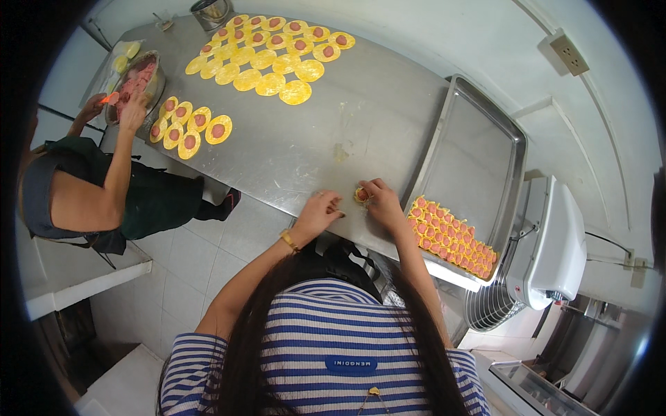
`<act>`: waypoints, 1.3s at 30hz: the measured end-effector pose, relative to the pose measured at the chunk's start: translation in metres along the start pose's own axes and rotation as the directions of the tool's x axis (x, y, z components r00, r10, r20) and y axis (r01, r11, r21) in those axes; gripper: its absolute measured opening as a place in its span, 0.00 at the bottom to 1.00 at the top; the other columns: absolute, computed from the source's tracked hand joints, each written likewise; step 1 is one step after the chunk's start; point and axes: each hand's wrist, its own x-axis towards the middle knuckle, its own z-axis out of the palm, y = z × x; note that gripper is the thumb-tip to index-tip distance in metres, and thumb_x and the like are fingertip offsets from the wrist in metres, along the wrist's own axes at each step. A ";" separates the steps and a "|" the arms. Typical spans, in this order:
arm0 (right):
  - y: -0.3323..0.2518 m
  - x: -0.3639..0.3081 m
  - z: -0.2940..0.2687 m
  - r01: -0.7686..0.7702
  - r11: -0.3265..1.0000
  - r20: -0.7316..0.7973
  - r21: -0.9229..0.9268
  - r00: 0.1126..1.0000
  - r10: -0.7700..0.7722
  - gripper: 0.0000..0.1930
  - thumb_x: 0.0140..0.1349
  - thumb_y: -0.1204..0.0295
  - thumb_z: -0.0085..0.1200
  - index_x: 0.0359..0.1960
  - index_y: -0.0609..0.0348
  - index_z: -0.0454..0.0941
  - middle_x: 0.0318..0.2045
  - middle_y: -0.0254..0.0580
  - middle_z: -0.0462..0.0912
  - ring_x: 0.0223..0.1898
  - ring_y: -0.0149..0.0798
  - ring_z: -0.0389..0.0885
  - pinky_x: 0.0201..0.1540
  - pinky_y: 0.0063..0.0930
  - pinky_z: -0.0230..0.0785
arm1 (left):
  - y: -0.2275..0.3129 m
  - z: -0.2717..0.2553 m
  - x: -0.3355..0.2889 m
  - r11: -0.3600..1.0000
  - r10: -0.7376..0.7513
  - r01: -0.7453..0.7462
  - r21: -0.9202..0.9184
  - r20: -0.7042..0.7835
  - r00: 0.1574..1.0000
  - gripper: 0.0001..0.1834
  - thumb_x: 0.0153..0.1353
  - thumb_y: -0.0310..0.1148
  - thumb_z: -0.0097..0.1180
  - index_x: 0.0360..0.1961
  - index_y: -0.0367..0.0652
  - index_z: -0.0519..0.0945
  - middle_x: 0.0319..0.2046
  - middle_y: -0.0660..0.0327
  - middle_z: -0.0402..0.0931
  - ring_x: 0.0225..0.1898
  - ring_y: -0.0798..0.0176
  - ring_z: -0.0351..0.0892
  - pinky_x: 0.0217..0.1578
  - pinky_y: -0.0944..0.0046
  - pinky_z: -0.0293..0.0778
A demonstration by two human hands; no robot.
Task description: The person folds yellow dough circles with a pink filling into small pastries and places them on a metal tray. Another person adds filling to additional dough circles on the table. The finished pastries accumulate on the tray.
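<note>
My right hand [383,203] has its fingers round a small open-topped dumpling [361,195], a yellow wrapper gathered about pink meat filling, at the near edge of the steel table. Just left of it, my left hand [320,212] is half curled, its thumb apart from the fingers and nothing visible in it. Finished dumplings of the same kind [447,232] stand packed in rows at the near end of a metal tray [452,149], close by my right forearm. Farther up the table lie flat yellow wrappers [295,92], many topped with a ball of meat.
At the left, a co-worker [83,184] reaches into a metal bowl of pink meat [139,80] with an orange-handled tool [110,98]. A smaller group of filled wrappers [189,144] lies near that person. A metal pot [210,12] stands far back; a white mixer [551,243] is at right.
</note>
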 end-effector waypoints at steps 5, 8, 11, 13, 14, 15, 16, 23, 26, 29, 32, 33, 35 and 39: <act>-0.002 -0.007 0.020 -0.038 0.999 -0.169 0.035 0.985 0.043 0.17 0.46 0.81 0.57 0.41 0.59 0.78 0.34 0.49 0.78 0.36 0.54 0.79 0.37 0.40 0.72 | 0.009 0.027 0.020 0.999 -0.018 0.016 -0.033 -0.038 0.999 0.20 0.49 0.20 0.63 0.45 0.35 0.74 0.36 0.54 0.77 0.35 0.60 0.82 0.36 0.65 0.79; -0.009 -0.013 0.025 -0.062 0.996 -0.251 0.059 0.965 0.075 0.13 0.50 0.79 0.57 0.39 0.59 0.78 0.33 0.49 0.78 0.34 0.54 0.79 0.35 0.42 0.72 | 0.009 0.031 0.025 0.999 0.015 -0.018 -0.029 -0.072 0.997 0.20 0.49 0.20 0.63 0.45 0.35 0.74 0.35 0.54 0.78 0.35 0.60 0.82 0.36 0.65 0.79; -0.015 -0.016 0.027 -0.104 0.991 -0.285 0.082 0.950 0.124 0.12 0.51 0.79 0.56 0.39 0.59 0.77 0.33 0.49 0.78 0.34 0.54 0.79 0.35 0.42 0.72 | 0.011 0.031 0.026 0.996 -0.040 0.034 -0.081 -0.076 0.996 0.18 0.49 0.20 0.63 0.43 0.36 0.74 0.34 0.53 0.78 0.34 0.57 0.82 0.34 0.64 0.79; -0.018 -0.016 0.027 -0.110 0.991 -0.315 0.080 0.940 0.130 0.12 0.51 0.80 0.55 0.39 0.59 0.77 0.33 0.48 0.78 0.35 0.54 0.79 0.35 0.42 0.72 | 0.014 0.030 0.027 0.996 -0.042 0.035 -0.081 -0.079 0.996 0.17 0.49 0.20 0.63 0.42 0.36 0.74 0.33 0.53 0.78 0.34 0.57 0.82 0.34 0.64 0.78; -0.019 -0.016 0.028 -0.101 0.993 -0.335 0.068 0.935 0.118 0.12 0.51 0.81 0.55 0.39 0.59 0.77 0.33 0.48 0.78 0.35 0.54 0.79 0.36 0.42 0.72 | 0.015 0.029 0.028 0.999 -0.011 0.006 -0.054 -0.085 0.996 0.18 0.49 0.20 0.63 0.43 0.36 0.75 0.33 0.54 0.79 0.34 0.59 0.82 0.34 0.65 0.79; -0.019 -0.016 0.028 -0.077 0.995 -0.358 0.065 0.929 0.096 0.12 0.52 0.81 0.54 0.39 0.59 0.77 0.33 0.47 0.78 0.36 0.54 0.79 0.36 0.42 0.72 | 0.015 0.028 0.028 0.999 0.020 -0.023 -0.026 -0.091 0.996 0.18 0.49 0.20 0.64 0.43 0.36 0.75 0.33 0.54 0.80 0.34 0.60 0.82 0.35 0.66 0.79; -0.019 -0.015 0.029 -0.081 0.995 -0.355 0.064 0.930 0.099 0.12 0.52 0.82 0.53 0.39 0.59 0.77 0.34 0.47 0.78 0.36 0.54 0.79 0.37 0.41 0.72 | 0.016 0.028 0.029 0.999 0.017 -0.019 -0.030 -0.074 0.997 0.18 0.49 0.21 0.64 0.43 0.36 0.76 0.33 0.54 0.80 0.33 0.60 0.82 0.35 0.66 0.79; -0.014 -0.014 0.030 -0.071 0.991 -0.328 0.116 0.939 0.106 0.13 0.51 0.83 0.52 0.40 0.59 0.77 0.37 0.47 0.79 0.38 0.53 0.79 0.40 0.40 0.72 | 0.014 0.028 0.032 0.999 -0.038 0.038 0.002 -0.014 0.999 0.16 0.49 0.23 0.65 0.41 0.37 0.76 0.31 0.54 0.80 0.33 0.59 0.82 0.34 0.65 0.78; -0.015 -0.017 0.030 -0.101 0.993 -0.346 0.064 0.931 0.117 0.18 0.47 0.85 0.53 0.42 0.59 0.77 0.37 0.46 0.79 0.39 0.51 0.80 0.41 0.37 0.73 | 0.010 0.026 0.031 0.998 -0.015 0.016 0.054 -0.022 1.000 0.16 0.49 0.23 0.64 0.40 0.37 0.76 0.32 0.54 0.80 0.34 0.58 0.82 0.35 0.65 0.78; -0.016 -0.018 0.030 -0.119 0.992 -0.338 0.047 0.932 0.128 0.20 0.45 0.85 0.54 0.44 0.60 0.77 0.38 0.45 0.79 0.40 0.50 0.80 0.42 0.36 0.73 | 0.007 0.022 0.030 0.997 0.063 -0.060 0.052 -0.066 0.996 0.16 0.49 0.21 0.63 0.41 0.36 0.76 0.32 0.54 0.81 0.35 0.57 0.82 0.36 0.64 0.78; -0.014 -0.014 0.026 -0.122 0.990 -0.231 0.068 0.964 0.135 0.20 0.47 0.83 0.54 0.45 0.61 0.76 0.40 0.49 0.77 0.42 0.53 0.77 0.43 0.40 0.71 | 0.007 0.020 0.030 0.999 0.032 -0.032 0.012 -0.012 0.999 0.16 0.49 0.20 0.62 0.42 0.36 0.76 0.33 0.54 0.80 0.35 0.57 0.82 0.37 0.64 0.78; -0.012 -0.011 0.024 -0.141 0.988 -0.173 0.069 0.973 0.151 0.20 0.48 0.82 0.55 0.46 0.61 0.75 0.40 0.51 0.77 0.43 0.55 0.76 0.44 0.41 0.70 | 0.007 0.019 0.030 1.000 0.013 -0.013 -0.024 0.020 1.000 0.17 0.49 0.19 0.62 0.42 0.36 0.76 0.33 0.54 0.80 0.35 0.57 0.82 0.37 0.64 0.78; -0.007 -0.005 0.018 -0.078 0.994 -0.182 0.073 0.979 0.091 0.20 0.47 0.81 0.56 0.45 0.61 0.76 0.39 0.51 0.77 0.42 0.55 0.77 0.43 0.41 0.70 | 0.009 0.018 0.030 0.999 -0.016 0.017 -0.027 0.026 1.000 0.17 0.50 0.19 0.61 0.43 0.36 0.76 0.33 0.54 0.79 0.35 0.57 0.82 0.37 0.64 0.78; -0.002 0.000 0.012 -0.003 1.000 -0.202 -0.014 0.979 0.000 0.19 0.47 0.80 0.57 0.44 0.61 0.76 0.38 0.50 0.77 0.40 0.54 0.77 0.42 0.41 0.71 | 0.012 0.017 0.027 0.999 -0.047 0.047 0.011 -0.013 0.999 0.16 0.50 0.21 0.60 0.43 0.37 0.75 0.35 0.53 0.77 0.37 0.55 0.80 0.38 0.60 0.77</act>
